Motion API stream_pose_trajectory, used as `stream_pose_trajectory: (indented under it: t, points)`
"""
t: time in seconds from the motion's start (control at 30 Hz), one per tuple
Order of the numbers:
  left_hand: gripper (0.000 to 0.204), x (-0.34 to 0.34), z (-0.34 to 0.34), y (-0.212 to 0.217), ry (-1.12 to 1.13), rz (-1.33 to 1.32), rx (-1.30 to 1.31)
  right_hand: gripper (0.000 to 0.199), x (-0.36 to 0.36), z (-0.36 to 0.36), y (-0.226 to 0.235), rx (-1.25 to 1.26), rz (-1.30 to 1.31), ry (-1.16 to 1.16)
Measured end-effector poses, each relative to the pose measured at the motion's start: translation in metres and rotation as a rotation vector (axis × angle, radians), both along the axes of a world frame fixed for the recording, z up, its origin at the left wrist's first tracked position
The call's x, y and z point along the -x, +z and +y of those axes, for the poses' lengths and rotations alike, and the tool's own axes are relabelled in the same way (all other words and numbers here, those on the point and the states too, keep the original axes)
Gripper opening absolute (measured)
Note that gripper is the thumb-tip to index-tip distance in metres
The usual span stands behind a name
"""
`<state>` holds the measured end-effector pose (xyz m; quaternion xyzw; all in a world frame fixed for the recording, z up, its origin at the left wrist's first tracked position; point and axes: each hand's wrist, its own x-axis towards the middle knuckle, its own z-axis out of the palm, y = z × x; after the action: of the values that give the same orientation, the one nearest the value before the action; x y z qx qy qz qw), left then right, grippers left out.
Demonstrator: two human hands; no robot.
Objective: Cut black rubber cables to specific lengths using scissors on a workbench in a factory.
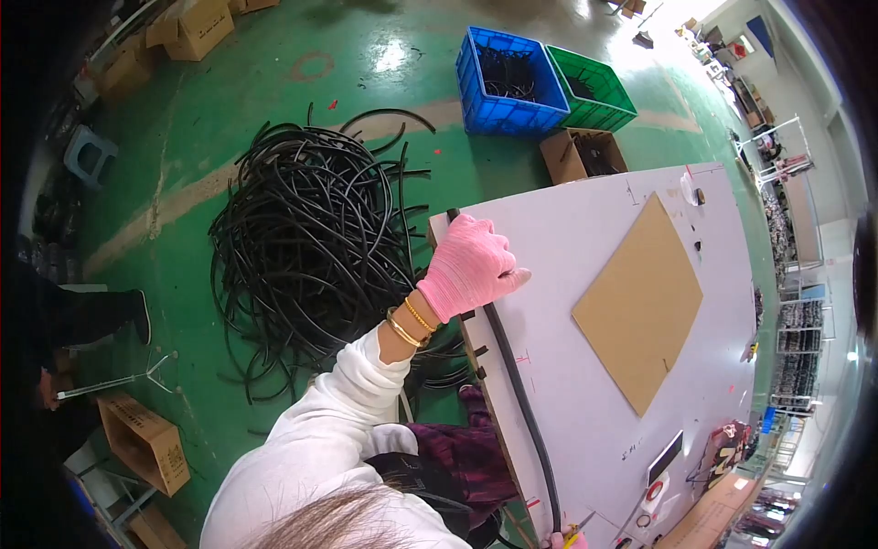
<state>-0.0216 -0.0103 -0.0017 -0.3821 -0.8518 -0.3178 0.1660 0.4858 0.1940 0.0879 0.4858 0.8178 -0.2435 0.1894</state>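
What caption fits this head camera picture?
Left hand in a pink glove presses a black hose along the white table edge.

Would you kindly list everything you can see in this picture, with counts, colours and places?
Table: one, white top, right of centre.
Black hose: one, laid straight along the table's left edge.
Cardboard sheet: one, brown, flat on the table.
Hose pile: one tangle, black, on the green floor left of the table.
Blue crate: one, on the floor beyond the table, black hoses inside.
Green crate: one, right of the blue crate.
Open carton: one, brown, by the table's far corner.
Cardboard boxes: several, brown, lower left and top left.
Stool: one, grey, far left.
Left hand: pink glove, gold bangles, pressing the hose's far end.
Right hand: barely visible at the bottom edge, at the hose's near end.
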Motion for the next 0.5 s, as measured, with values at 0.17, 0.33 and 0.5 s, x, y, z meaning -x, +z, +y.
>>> stream_pose_trajectory:
  t: [0.17,0.33,0.5]
  points:
    - [0.037,-0.003,-0.004,0.000,-0.021,0.029,-0.089,0.035,-0.001,0.001,0.000,0.085,-0.164,-0.067]
    - [0.031,-0.001,0.010,0.000,-0.048,0.051,-0.093,0.010,-0.071,0.019,-0.074,0.135,0.536,-0.327]
    - [0.043,-0.002,0.006,0.008,0.053,-0.033,0.108,0.015,-0.002,0.004,-0.012,0.074,0.215,-0.129]
